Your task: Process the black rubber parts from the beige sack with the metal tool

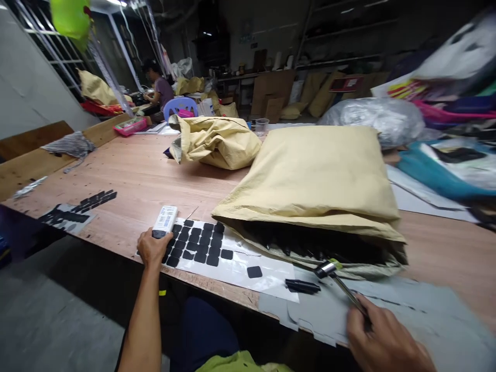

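My left hand (153, 249) rests at the near table edge, closed on a white remote-like device (165, 220) that lies over a white sheet (236, 268) covered with several black square pads (197, 243). My right hand (382, 341) at the lower right grips the handle of a small metal hammer (335, 276), whose head hovers beside a black strip (302, 285) on a grey sheet (387, 310). Just behind, a large yellow sack (313, 175) lies open with black pieces inside.
A second yellow sack (215, 142) sits farther back on the wooden table (132, 175). More black pieces (77, 212) lie at the left. Coloured bags and a silver bundle (372, 119) pile up on the right. Another person (157, 93) sits far back.
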Demonstrator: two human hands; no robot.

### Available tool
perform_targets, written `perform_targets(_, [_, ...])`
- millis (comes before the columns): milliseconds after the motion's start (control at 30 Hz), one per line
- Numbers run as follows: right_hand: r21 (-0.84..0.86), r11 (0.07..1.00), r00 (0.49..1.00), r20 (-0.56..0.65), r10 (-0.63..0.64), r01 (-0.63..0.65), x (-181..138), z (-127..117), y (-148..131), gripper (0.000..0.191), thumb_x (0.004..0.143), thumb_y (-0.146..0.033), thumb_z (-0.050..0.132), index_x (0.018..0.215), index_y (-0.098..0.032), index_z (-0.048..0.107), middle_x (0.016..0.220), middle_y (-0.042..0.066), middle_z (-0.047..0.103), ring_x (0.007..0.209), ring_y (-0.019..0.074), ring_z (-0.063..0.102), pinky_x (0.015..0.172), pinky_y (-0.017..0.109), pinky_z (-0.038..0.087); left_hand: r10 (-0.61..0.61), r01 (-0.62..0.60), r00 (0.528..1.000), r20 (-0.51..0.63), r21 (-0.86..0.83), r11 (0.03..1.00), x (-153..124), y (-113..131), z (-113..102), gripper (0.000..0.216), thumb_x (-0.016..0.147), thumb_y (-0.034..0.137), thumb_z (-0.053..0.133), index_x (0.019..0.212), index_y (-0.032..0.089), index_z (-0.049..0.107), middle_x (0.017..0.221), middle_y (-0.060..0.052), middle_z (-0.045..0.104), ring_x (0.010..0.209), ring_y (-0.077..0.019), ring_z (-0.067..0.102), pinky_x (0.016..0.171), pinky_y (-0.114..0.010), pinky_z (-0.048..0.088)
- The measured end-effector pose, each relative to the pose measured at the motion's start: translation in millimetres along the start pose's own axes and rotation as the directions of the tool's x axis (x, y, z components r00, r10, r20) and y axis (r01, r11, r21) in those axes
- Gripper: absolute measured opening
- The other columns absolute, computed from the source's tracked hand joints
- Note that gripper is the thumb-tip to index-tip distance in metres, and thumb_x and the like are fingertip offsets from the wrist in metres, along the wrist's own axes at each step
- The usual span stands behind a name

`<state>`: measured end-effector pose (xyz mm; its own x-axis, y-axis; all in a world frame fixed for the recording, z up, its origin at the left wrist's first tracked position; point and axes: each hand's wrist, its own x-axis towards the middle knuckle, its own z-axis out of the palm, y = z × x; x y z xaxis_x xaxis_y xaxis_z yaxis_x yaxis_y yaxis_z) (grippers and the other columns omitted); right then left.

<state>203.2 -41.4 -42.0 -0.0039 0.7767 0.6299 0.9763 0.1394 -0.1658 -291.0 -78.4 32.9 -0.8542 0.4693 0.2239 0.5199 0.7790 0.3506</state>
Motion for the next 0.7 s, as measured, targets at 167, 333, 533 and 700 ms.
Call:
perform_targets(167, [-0.159,0.985,0.994,-0.072,-0.085,0.073,8,-7,-12,0.021,0.084,-0.019,0.054,0.099,-0.018,0.069,0.072,0.000,0.066,0.061,0.0142,0.053,0.061,0.027,0.032,-0.062,0.050,0.985,0.160,0.076,0.996,12,6,-11,0.055,0.070,0.052,0.071,0.110,0.014,0.068,0.110,-0.018,0.066,0.109,-0.0406,0.057,0.088,-0.046,0.047])
perform_targets(333, [-0.129,0.991,0.999,-0.029,-0.021,0.017,6,-10,-14,0.021,0.086,-0.019,0.053,0.098,-0.019,0.070,0.074,0.000,0.067,0.064,0.0136,0.054,0.065,0.027,0.032,-0.003,0.002,0.999,-0.044,-0.009,1.000,-18,45,-20,0.074,0.071,0.053,0.072,0.132,0.016,0.054,0.135,-0.020,0.051,0.123,-0.0468,0.042,0.096,-0.062,0.038])
perform_targets(533, [0.014,0.978,0.959,0.201,0.199,-0.206,14,-20,-19,0.027,0.088,-0.026,0.048,0.103,-0.021,0.070,0.092,0.004,0.072,0.077,0.0174,0.060,0.071,0.030,0.037,0.819,-0.614,0.560,0.125,-0.601,0.512,-144,132,-1,0.033,0.085,0.030,0.066,0.118,0.027,0.063,0.107,-0.004,0.065,0.102,-0.0228,0.058,0.090,-0.039,0.049])
perform_targets(700, [0.299,0.844,0.875,0.344,0.340,-0.445,15,-46,-19,0.037,0.089,-0.042,0.047,0.113,-0.023,0.068,0.112,0.005,0.072,0.096,0.0218,0.066,0.076,0.031,0.048,0.923,-0.628,0.283,0.259,-0.678,0.383,-214,171,24,0.037,0.073,0.028,0.078,0.109,0.022,0.069,0.098,-0.006,0.064,0.097,-0.0254,0.054,0.087,-0.041,0.045])
